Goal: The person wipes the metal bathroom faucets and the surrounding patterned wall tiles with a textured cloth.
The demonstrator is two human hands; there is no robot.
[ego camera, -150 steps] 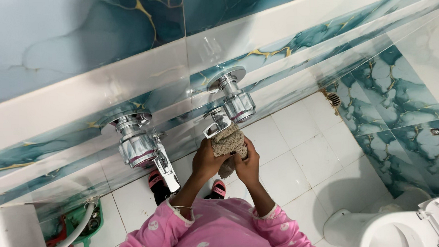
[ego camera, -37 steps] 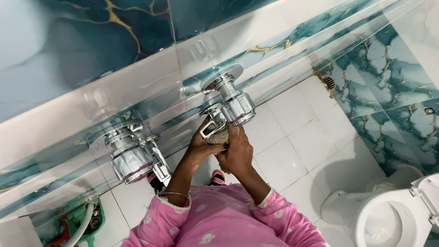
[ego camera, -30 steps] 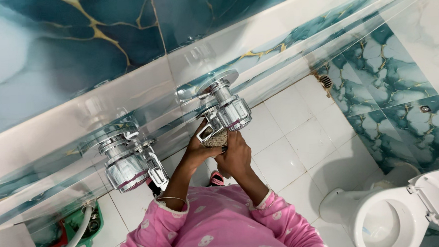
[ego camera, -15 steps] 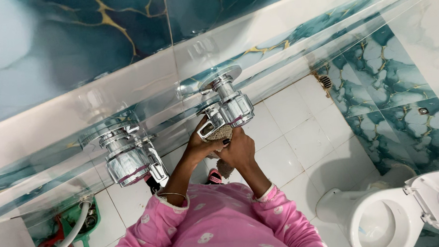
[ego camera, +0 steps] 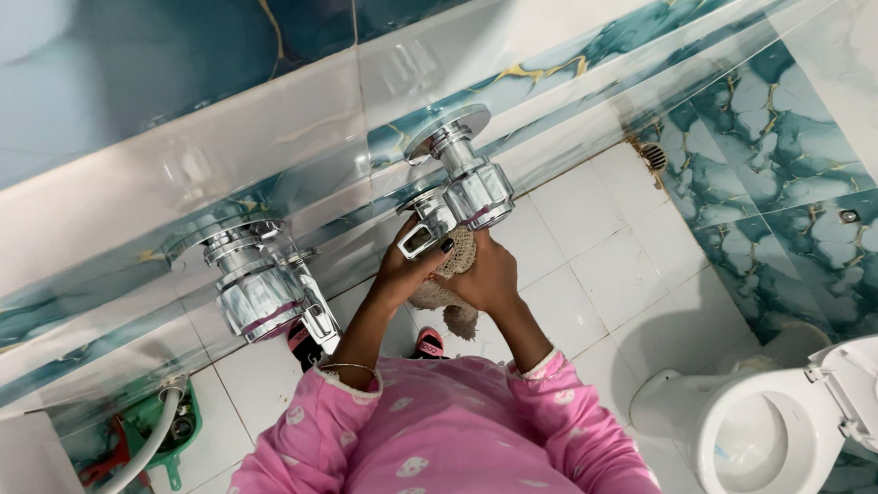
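Two chrome taps stick out of the tiled wall, and at the right-hand tap [ego camera: 466,180] one beige scrub cloth [ego camera: 453,276] is pressed beneath its lever, the left hand [ego camera: 407,267] and right hand [ego camera: 489,279] both curled closed around it, above one white toilet [ego camera: 769,435].

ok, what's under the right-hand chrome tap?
A beige scrub cloth pressed under the tap by both hands: left hand, right hand. The tap's underside is covered.

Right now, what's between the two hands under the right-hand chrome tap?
Head view: a beige scrubbing cloth sits bunched between the left hand and right hand, pressed against the chrome tap and its lever, one end hanging below the hands.
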